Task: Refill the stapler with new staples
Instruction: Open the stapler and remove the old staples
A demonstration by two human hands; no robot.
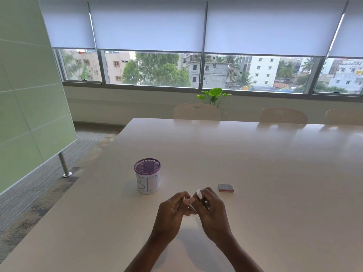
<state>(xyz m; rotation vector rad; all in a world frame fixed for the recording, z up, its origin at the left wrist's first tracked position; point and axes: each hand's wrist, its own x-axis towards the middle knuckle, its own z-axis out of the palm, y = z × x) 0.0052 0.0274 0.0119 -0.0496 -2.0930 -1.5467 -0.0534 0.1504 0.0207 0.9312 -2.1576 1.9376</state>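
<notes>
Both hands meet above the near part of the table (255, 163). My right hand (211, 213) grips a small pale stapler (198, 193), whose white end sticks up between the fingers. My left hand (172, 211) has its fingertips curled onto the stapler's lower part. Most of the stapler is hidden by the fingers, so I cannot tell whether it is open. A small reddish staple box (225, 187) lies flat on the table just right of my hands.
A purple mesh cup (147, 175) wrapped in paper marked "BIN" stands left of and beyond my hands. Several pale chairs (197, 111) line the table's far edge. A green glass partition (29, 95) stands at the left.
</notes>
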